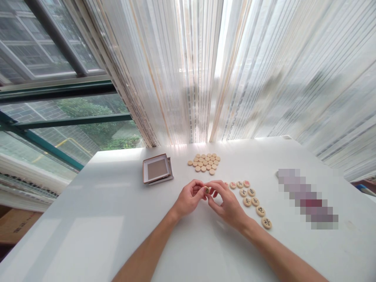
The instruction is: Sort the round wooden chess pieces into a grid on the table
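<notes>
My left hand point(189, 197) is closed, with thumb and fingers pinching a small round wooden xiangqi piece point(207, 190) marked with a dark character. From the other side, the thumb and index finger of my right hand point(226, 203) curve round the same piece. Just beyond my right hand lie several face-up pieces in red and dark lettering, such as a red-marked piece point(246, 183). They bend toward me down to a dark-marked piece point(266, 223). Behind both hands sits a cluster of plain, blank-side-up pieces point(207, 158).
An open shallow box point(158, 170) stands at the back left of the white table point(96, 219). On the right lies a pixelated long object point(305, 197). Striped sheer curtains point(199, 78) hang along the far edge, beside an open window point(64, 105) on the left.
</notes>
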Demonstrator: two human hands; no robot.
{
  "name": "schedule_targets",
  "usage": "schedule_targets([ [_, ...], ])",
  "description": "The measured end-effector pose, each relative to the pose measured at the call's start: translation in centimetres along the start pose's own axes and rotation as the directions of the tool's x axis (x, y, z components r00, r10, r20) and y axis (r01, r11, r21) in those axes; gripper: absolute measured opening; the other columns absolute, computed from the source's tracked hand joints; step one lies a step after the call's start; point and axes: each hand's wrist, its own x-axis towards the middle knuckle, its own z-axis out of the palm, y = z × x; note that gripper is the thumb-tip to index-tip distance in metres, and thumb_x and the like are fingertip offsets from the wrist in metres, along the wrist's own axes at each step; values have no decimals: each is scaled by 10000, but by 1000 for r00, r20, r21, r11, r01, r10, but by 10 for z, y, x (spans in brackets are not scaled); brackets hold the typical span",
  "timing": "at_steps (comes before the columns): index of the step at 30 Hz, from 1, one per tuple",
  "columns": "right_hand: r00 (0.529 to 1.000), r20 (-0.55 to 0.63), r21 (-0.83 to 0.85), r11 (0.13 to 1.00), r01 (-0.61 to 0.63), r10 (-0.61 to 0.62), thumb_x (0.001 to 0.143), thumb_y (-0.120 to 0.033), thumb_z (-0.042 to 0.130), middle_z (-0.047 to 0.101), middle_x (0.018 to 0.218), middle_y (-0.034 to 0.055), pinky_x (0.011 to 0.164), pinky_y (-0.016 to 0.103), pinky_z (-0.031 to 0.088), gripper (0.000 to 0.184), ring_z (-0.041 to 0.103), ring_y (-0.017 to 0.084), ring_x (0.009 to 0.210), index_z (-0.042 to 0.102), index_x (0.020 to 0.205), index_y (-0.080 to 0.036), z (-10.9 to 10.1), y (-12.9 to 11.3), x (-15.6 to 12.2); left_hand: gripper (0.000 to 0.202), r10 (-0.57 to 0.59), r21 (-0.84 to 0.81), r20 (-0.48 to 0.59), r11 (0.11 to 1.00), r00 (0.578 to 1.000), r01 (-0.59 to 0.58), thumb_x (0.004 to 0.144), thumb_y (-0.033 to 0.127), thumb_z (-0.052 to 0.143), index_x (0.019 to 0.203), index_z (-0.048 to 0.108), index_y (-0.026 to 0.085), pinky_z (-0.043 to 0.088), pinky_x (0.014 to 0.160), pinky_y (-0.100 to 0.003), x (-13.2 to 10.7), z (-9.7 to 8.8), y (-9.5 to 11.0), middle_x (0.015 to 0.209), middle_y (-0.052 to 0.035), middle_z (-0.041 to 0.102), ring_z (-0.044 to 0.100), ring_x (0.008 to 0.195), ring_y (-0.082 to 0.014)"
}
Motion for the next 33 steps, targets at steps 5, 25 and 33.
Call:
schedule_targets([
  [5,999,-5,-11,999,-45,45,912,-174,571,577,1020,56,709,347,567,261,613,168,794,580,1160,-253,0,-2,-1,311,7,-61,-20,998,1000,-8,876,421,684,967,550,156,549,734,-296,1,1,0,850,-44,674,662,746,-143],
  [25,997,-54,-26,998,-64,63,934,-222,571,613,1009,58,699,350,566,146,625,184,821,595,1077,-241,-2,-3,2,331,24,15,-36,1000,999,-23,881,417,670,1059,623,142,556,731,-295,-2,2,6,942,-75,695,648,757,-144],
  [33,995,-54,-35,996,-81,79,944,-224,551,634,1028,68,729,373,570,166,638,208,885,589,1104,-245,-3,-4,3,322,44,22,-65,999,997,-43,882,424,667,1055,615,158,546,709,-290,-1,3,2,983,-78,693,633,708,-124],
])
